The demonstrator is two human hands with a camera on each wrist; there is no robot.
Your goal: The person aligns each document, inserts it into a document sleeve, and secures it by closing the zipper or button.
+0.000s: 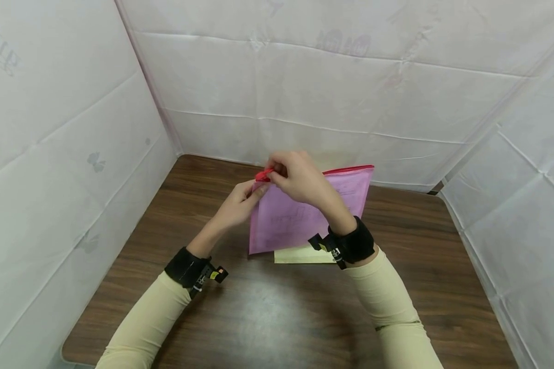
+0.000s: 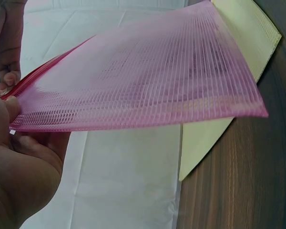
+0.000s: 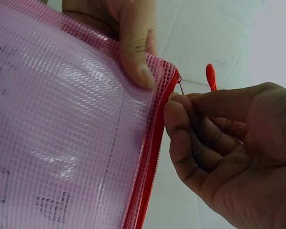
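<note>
Pouch: a pink mesh pouch (image 1: 304,210) with a red zip, held upright above the table (image 1: 268,318), over a yellow folder (image 1: 300,254).
Left hand: the left hand (image 1: 237,205) pinches the pouch's top corner.
Right hand: the right hand (image 1: 297,177) pinches the zip pull (image 3: 210,76) at that corner.

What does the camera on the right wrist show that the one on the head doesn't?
Only the right wrist view shows the thin metal zipper slider at the pouch's corner, the mesh weave, and the left thumb pressing that corner.

Only the head view shows the wooden table, a yellow sheet under the pouch, both sleeves, wrist bands and white walls.

Both show the pink mesh pouch, its red zipper edge, the right hand pinching the red pull tab, and the left hand holding the pouch.
</note>
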